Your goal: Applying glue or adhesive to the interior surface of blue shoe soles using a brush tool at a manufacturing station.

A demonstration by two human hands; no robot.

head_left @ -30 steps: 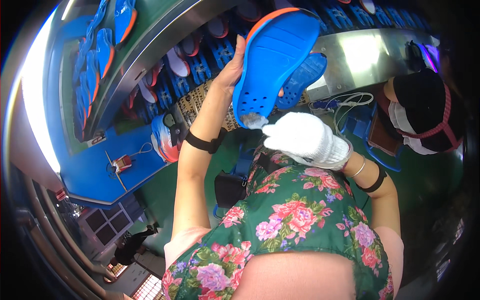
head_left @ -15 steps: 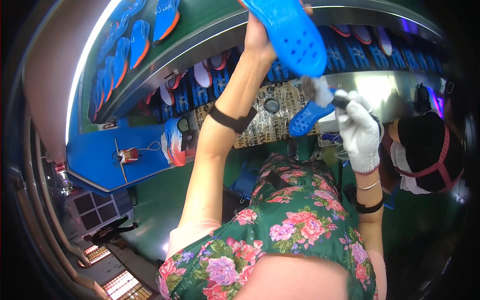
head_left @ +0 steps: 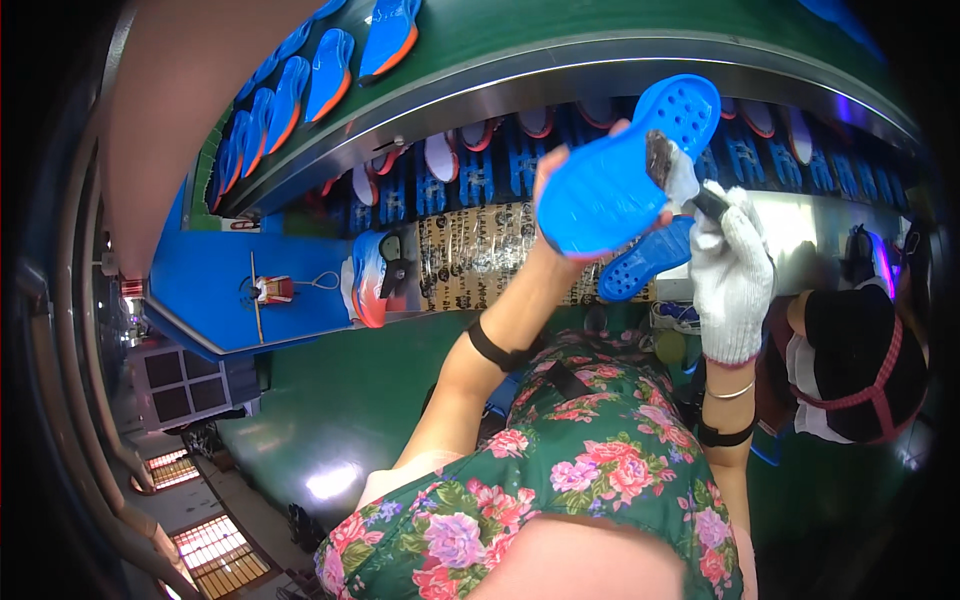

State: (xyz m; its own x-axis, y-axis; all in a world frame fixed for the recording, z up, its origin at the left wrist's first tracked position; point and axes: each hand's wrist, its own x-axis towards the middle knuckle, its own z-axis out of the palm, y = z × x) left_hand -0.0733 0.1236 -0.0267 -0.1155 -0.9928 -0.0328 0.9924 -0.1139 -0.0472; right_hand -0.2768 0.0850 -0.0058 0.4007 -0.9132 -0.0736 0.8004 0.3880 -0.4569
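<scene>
My left hand holds a blue shoe sole from beneath, its fingers curled over the edges; the palm is hidden behind it. The sole is tilted, with its holed end pointing up and to the right. In my right hand, in a white knit glove, is a brush with a dark handle, a whitish middle and dark bristles. Those bristles lie against the sole's right edge near its middle. Just below, a second blue sole rests on the bench, which is covered with printed tape.
Blue soles with orange edges stand along a green belt behind a metal rail. Under it runs a row of shoe uppers and blue parts. A white and orange shoe sits by a blue tabletop. Another person is at the right.
My left hand has brought the sole down and nearer, turning it so the holed end points up. The brush now meets the sole. The view has shifted slightly.
</scene>
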